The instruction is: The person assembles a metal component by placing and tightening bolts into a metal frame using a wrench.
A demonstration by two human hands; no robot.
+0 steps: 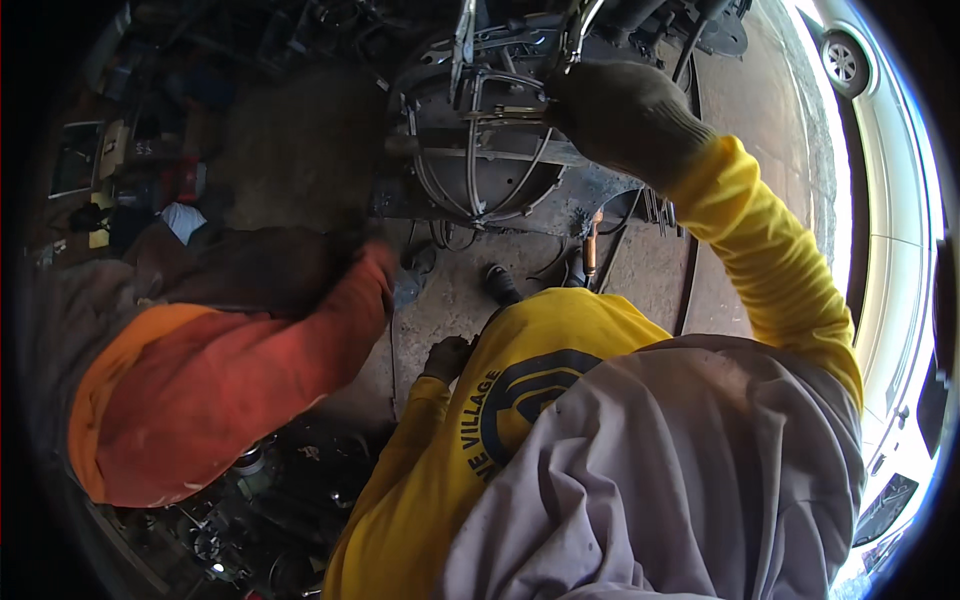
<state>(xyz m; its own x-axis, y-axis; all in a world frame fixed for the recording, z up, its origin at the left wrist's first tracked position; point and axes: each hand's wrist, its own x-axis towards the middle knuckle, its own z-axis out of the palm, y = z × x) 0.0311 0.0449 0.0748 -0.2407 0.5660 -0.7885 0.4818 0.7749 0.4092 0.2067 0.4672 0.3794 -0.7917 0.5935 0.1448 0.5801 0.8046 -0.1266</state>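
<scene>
My right hand (630, 115), in a dark knitted work glove, is closed at the far right side of a round cage of bent metal rods (473, 160). From its fingers a pair of locking pliers (512, 112) points left across the rods. Another metal clamp (573, 38) rises just beyond the glove, and a third clamp (463, 45) grips the cage's far side. The cage rests on a dark steel worktable (400, 205). My left hand (450, 358), also gloved, hangs low beside my body; its fingers are too dark to read.
A co-worker's red-orange sleeve (270, 365) reaches in from the left, near the table. An orange-handled tool (590, 250) hangs at the near table edge. Cables (392, 350) run across the floor. Machine parts (230, 530) lie lower left; a light-coloured car (895, 230) stands right.
</scene>
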